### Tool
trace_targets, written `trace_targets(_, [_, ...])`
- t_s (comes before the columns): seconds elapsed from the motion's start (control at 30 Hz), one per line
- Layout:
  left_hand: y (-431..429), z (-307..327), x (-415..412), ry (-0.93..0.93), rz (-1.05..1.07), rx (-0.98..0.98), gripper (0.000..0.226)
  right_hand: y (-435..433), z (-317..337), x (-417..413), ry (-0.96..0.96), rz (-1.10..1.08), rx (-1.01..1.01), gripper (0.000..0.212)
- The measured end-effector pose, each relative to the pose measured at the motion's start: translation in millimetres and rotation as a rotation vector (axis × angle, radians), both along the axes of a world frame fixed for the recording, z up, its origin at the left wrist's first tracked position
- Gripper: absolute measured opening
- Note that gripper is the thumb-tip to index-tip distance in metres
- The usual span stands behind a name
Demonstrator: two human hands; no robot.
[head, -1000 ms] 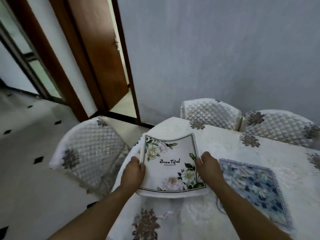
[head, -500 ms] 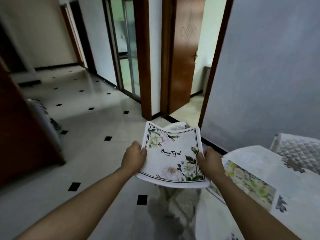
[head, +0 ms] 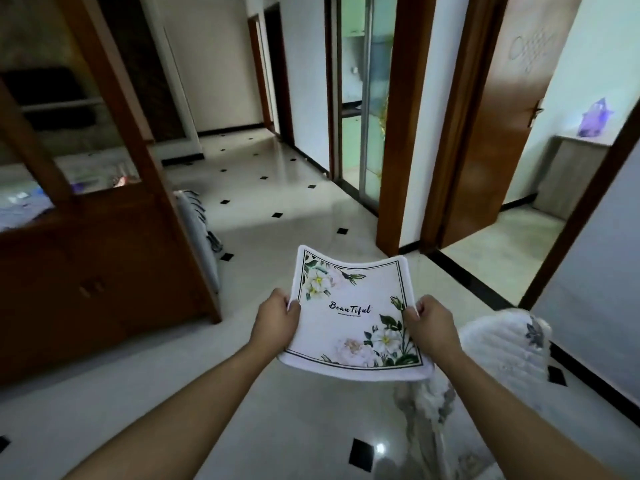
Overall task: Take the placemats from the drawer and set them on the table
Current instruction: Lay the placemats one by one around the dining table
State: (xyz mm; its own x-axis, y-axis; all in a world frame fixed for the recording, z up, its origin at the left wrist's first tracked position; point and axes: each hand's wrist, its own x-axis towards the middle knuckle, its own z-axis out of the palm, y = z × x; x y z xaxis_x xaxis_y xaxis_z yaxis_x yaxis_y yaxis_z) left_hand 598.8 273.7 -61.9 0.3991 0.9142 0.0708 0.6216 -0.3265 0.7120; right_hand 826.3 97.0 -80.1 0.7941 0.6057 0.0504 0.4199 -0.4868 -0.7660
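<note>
Placemat [head: 349,317] now over floor [head: 298,202]

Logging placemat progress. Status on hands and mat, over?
Left hand, right hand: each grips a side of the floral placemat. Held over floor, no table in view. Quilted chair close right.

- The placemat [head: 353,317] hides the fingers of the left hand [head: 275,322] and the right hand [head: 434,323] beneath it; only the thumbs show on top.
- Between the hands, the fine print under "BeauTiful" is too small to read.
- Right of the right hand, the quilted chair [head: 502,348] is blurred and partly behind the forearm.
- Left of the left hand, the wooden cabinet [head: 86,265] is cut by the picture's edge; the things behind its glass are a blur.
- Far beyond the right hand, a purple object [head: 596,117] is too blurred to name.
</note>
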Motion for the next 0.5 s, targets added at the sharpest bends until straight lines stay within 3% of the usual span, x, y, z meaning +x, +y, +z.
trace_targets(0.3, [168,-7,5,0.024,0.159,-0.007,0.02,203,4,28,0.024,0.16,-0.039,0.019])
trace_targets(0.5, [306,-33,63,-0.013,0.06,-0.017,0.018,312,-10,72,0.015,0.06,-0.059,0.018])
